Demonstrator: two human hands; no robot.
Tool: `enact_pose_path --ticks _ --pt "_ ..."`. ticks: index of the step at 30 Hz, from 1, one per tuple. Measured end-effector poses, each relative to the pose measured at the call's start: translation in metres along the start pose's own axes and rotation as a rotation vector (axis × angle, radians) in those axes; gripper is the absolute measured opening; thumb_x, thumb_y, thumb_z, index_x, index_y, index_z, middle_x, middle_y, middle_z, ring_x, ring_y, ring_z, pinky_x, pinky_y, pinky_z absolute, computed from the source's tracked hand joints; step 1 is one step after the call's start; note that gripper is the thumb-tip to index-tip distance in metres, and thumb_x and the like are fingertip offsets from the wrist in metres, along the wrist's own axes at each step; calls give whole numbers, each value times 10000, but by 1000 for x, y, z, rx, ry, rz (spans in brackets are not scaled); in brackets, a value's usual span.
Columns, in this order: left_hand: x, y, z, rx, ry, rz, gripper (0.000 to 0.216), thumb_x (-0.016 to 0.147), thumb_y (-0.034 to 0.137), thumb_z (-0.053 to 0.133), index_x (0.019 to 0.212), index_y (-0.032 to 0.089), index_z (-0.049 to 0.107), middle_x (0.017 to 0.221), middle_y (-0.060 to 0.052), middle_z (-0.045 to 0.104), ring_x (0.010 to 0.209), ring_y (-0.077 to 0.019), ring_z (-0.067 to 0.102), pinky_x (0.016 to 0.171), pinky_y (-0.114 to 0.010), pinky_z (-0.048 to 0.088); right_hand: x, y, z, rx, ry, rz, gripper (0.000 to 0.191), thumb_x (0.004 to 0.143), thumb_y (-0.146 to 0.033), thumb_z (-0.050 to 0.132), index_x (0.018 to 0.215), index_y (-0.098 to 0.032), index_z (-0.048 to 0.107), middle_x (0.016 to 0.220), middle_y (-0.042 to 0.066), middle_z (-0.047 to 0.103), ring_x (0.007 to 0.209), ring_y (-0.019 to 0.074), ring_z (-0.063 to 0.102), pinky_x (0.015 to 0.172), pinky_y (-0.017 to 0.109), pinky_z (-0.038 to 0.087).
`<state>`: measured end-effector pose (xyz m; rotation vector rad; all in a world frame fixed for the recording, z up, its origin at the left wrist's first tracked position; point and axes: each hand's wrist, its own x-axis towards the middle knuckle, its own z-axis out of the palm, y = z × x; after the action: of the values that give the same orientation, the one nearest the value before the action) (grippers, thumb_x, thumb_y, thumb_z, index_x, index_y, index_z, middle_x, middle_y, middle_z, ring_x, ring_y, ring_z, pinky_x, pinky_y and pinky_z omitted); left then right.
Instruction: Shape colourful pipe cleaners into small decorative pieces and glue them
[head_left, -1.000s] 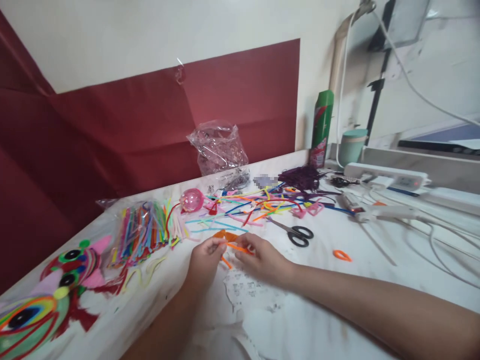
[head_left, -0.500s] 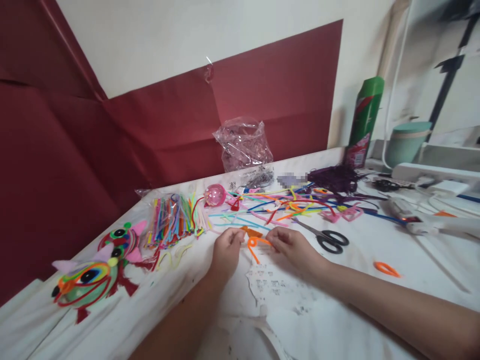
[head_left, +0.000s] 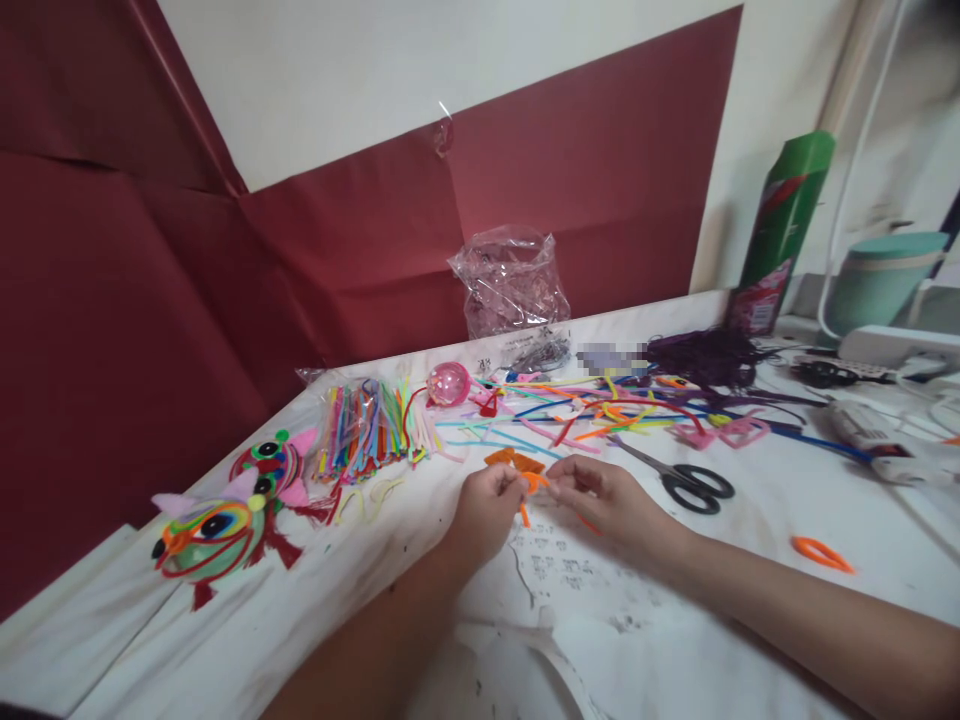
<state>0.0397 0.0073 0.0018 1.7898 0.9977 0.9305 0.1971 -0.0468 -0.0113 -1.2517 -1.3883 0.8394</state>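
My left hand (head_left: 486, 506) and my right hand (head_left: 611, 500) meet over the white table (head_left: 720, 620), both pinching one orange pipe cleaner (head_left: 531, 484) that is bent between the fingertips. Its short end sticks down below my left fingers. Orange felt pieces (head_left: 514, 461) lie just beyond the hands. Black-handled scissors (head_left: 686, 482) rest to the right of my right hand.
A bundle of coloured pipe cleaners (head_left: 367, 425) and loose ones (head_left: 592, 405) lie behind the hands, with a pink ball (head_left: 448, 384) and a plastic bag (head_left: 514, 285). Two colourful fish figures (head_left: 225, 510) sit left. An orange loop (head_left: 823, 552), glue gun (head_left: 885, 445) and green can (head_left: 780, 235) are right.
The view has swung left and up. The orange pipe cleaner went from nearly straight to bent into a loop, and my hands have drawn closer together on it.
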Motion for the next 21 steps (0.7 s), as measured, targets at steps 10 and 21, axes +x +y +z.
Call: enact_pose_path --ticks 10,21 --pt "-3 3 3 -261 -136 -153 209 693 290 509 546 142 522 497 19 498 460 -79 423 489 -208 344 -2 -1 1 -6 -61 -24 206 785 -339 491 679 -174 553 580 -16 546 531 112 476 490 224 365" --pt "-1 4 4 -203 -54 -226 148 691 221 468 564 151 499 411 45 456 367 -68 379 407 -193 296 -6 -3 -4 -363 -178 -572 199 851 -211 418 846 -197 617 820 74 641 804 193 549 772 350 390"
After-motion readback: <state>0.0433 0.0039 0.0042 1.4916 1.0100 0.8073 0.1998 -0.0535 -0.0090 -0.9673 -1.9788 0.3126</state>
